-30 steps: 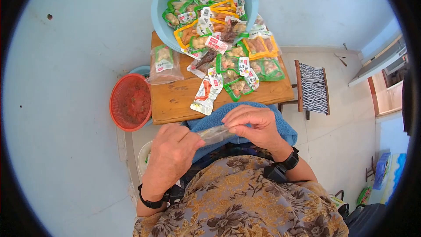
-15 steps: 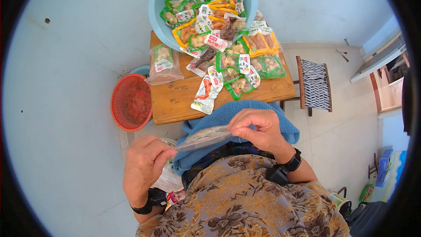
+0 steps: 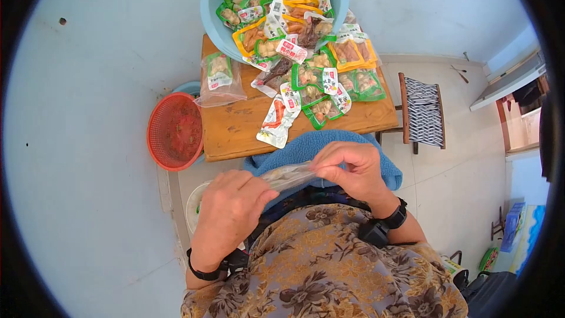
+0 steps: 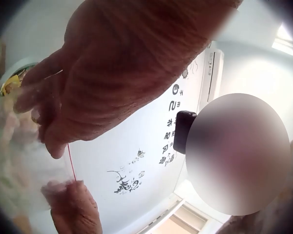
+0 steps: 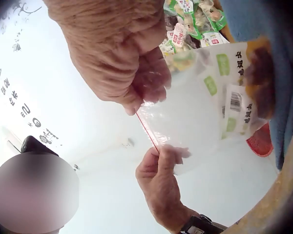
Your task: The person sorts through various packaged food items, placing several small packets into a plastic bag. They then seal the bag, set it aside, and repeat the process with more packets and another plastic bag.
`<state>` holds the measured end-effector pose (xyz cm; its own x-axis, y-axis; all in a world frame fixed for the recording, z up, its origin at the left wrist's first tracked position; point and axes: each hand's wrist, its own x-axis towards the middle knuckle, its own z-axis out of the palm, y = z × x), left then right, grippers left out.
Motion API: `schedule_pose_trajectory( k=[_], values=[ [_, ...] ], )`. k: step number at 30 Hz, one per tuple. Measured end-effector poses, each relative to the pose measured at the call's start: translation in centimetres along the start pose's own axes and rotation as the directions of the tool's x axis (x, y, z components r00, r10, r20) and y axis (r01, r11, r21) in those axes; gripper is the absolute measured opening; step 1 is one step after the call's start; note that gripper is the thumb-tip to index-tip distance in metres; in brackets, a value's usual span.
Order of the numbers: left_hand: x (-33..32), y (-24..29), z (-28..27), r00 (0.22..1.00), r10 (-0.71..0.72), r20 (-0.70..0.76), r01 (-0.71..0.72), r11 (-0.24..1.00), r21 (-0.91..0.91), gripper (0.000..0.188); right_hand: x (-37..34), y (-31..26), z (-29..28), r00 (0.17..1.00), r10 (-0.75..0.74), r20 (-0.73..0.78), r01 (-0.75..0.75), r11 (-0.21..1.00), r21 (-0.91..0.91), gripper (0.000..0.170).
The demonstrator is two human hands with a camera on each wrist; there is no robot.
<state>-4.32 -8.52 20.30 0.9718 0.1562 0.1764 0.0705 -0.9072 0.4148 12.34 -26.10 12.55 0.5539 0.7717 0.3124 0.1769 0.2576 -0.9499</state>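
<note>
A clear zip bag (image 3: 288, 175) with a red seal line is stretched between both hands over the lap. In the right wrist view, snack packets (image 5: 234, 105) with green labels and a barcode show inside it. My right hand (image 3: 352, 172) pinches one end of the bag's top edge between thumb and fingers. Toward the other end, my left hand (image 3: 229, 209) pinches the same edge, its back to the head camera. From the left wrist, the red line runs between the left hand (image 4: 112, 73) and the right hand (image 4: 75, 209).
A wooden table (image 3: 229, 147) ahead bears a blue basin (image 3: 207, 17) heaped with snack packets, loose packets (image 3: 321, 91) and another filled clear bag (image 3: 220, 82). Left of it stands a red basket (image 3: 176, 132); to the right, a woven stool (image 3: 424, 109). A blue fleece cloth (image 3: 379, 171) covers the lap.
My left hand moved out to the left, showing more of the bag, then came back right toward the other hand. My right hand keeps its pinch, shifting only slightly.
</note>
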Motion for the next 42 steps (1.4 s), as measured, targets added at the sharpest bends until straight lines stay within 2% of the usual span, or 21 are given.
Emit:
schedule_pose_trajectory(
  k=[2,4,8,10,11,13,18,20,21,23,25,26,27,28,29,31,35,37,41,42],
  values=[
    [-0.3,-0.5,0.2,0.998,-0.02,-0.064,0.016,0.998,-0.066,0.017,-0.2,0.2,-0.4,1.0,-0.001,-0.017,0.001,1.0,0.013,0.008],
    [-0.4,-0.4,-0.1,0.999,-0.012,-0.051,0.009,0.998,-0.065,0.016,-0.4,0.5,-0.5,0.994,0.104,0.033,-0.107,0.988,0.11,0.009],
    [-0.5,-0.3,-0.2,0.998,-0.009,-0.066,0.004,0.998,-0.07,0.015,0.5,0.6,-0.1,0.986,0.135,0.099,-0.155,0.96,0.235,0.015],
    [-0.4,-0.3,-0.2,0.997,-0.021,-0.069,0.016,0.997,-0.075,0.015,0.7,1.0,0.0,0.953,0.191,0.236,-0.242,0.947,0.21,0.021],
    [-0.5,-0.4,-0.1,0.997,-0.036,-0.07,0.03,0.996,-0.083,0.015,0.5,1.7,0.1,0.952,0.191,0.24,-0.244,0.947,0.211,0.021],
    [-0.8,-0.7,-0.1,0.997,-0.035,-0.067,0.029,0.996,-0.087,0.016,0.1,3.2,0.3,0.953,0.053,0.298,-0.107,0.98,0.169,0.021],
    [-1.6,-1.8,-0.1,0.99,-0.085,-0.109,0.069,0.987,-0.143,0.014,-0.5,3.8,0.1,0.96,0.131,0.248,-0.178,0.968,0.178,0.016],
    [-1.8,-2.2,-0.2,0.971,-0.215,-0.108,0.181,0.949,-0.258,0.012,-0.6,3.7,0.0,0.962,0.168,0.217,-0.214,0.954,0.209,0.015],
    [-1.9,-2.3,-0.1,0.97,-0.216,-0.108,0.183,0.949,-0.258,0.012,-0.6,3.3,-0.2,0.956,0.198,0.217,-0.24,0.952,0.189,0.017],
    [-2.0,-2.4,0.3,0.942,-0.291,-0.164,0.211,0.899,-0.383,0.011,-0.1,1.9,-0.3,0.948,0.228,0.222,-0.268,0.949,0.166,0.018],
    [-2.3,-2.7,1.4,0.937,-0.3,-0.179,0.191,0.87,-0.455,0.011,1.0,-0.8,-0.3,0.972,0.216,0.092,-0.209,0.975,-0.08,0.024],
    [-2.5,-2.8,1.8,0.933,-0.302,-0.196,0.162,0.837,-0.522,0.011,1.6,-1.9,-0.2,0.971,0.217,0.097,-0.21,0.974,-0.082,0.024],
    [-2.5,-2.8,2.1,0.931,-0.306,-0.201,0.162,0.836,-0.524,0.011,2.3,-3.0,0.1,0.993,0.006,0.115,0.028,0.956,-0.292,0.03],
    [-2.5,-2.8,2.4,0.933,-0.29,-0.212,0.136,0.831,-0.539,0.011,2.9,-4.1,0.6,0.964,-0.197,0.178,0.259,0.84,-0.477,0.036],
    [-2.4,-2.7,2.5,0.936,-0.274,-0.223,0.11,0.825,-0.554,0.012,3.4,-5.5,1.5,0.963,-0.195,0.185,0.261,0.839,-0.477,0.036],
    [-2.2,-2.3,2.4,0.933,-0.267,-0.242,0.1,0.837,-0.538,0.012,4.0,-7.6,3.8,0.88,-0.284,0.38,0.474,0.558,-0.681,0.036],
    [-2.2,-2.2,2.7,0.921,-0.257,-0.293,0.079,0.859,-0.506,0.013,4.2,-5.6,7.2,0.854,-0.211,0.476,0.514,0.496,-0.7,0.028],
    [-2.6,-2.4,2.7,0.916,-0.266,-0.3,0.088,0.863,-0.497,0.013,4.5,-4.5,7.8,0.869,-0.218,0.444,0.479,0.595,-0.646,0.02],
    [-3.2,-3.0,2.9,0.915,-0.273,-0.298,0.085,0.851,-0.519,0.014,4.6,-3.7,8.0,0.865,-0.199,0.46,0.47,0.643,-0.605,0.016],
    [-3.2,-3.1,3.0,0.914,-0.275,-0.299,0.085,0.849,-0.521,0.014,4.7,-3.8,8.0,0.852,-0.233,0.468,0.497,0.637,-0.589,0.016]
  ],
)
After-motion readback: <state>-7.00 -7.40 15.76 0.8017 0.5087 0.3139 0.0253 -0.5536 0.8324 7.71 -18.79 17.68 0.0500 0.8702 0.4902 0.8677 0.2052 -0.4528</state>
